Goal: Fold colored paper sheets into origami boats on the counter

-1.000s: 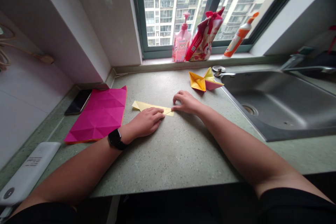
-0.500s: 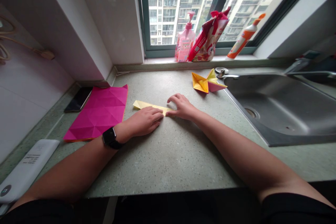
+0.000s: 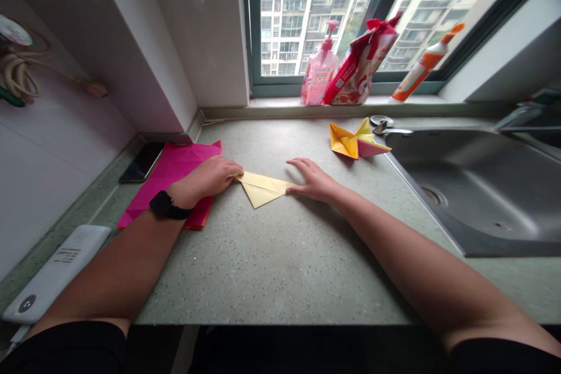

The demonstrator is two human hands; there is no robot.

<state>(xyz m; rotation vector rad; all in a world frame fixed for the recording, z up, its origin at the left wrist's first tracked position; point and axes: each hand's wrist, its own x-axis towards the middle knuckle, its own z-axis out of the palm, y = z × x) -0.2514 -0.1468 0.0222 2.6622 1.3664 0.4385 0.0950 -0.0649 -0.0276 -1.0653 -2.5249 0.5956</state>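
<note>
A pale yellow folded paper (image 3: 263, 188) lies on the counter, a triangle pointing towards me with a creased band along its far edge. My left hand (image 3: 214, 175) is closed at its left end, fingertips together on the corner, with the wrist above the magenta paper sheets (image 3: 173, 166). At the right end my right hand (image 3: 313, 181) has its thumb at the paper's tip, while the fingers stretch out apart from it. Beyond the right hand stands a folded paper piece (image 3: 357, 140) in orange, yellow and pink.
A sink (image 3: 482, 187) is set in on the right. A phone (image 3: 143, 162) and a white power bank (image 3: 56, 272) lie at the left. On the sill stand a pink pump bottle (image 3: 319, 73), a red bag (image 3: 363, 61) and an orange-white bottle (image 3: 425, 67).
My left hand has moved left off the paper's middle to its left end, uncovering the triangle. The right hand stays near the right tip. The view has shifted slightly.
</note>
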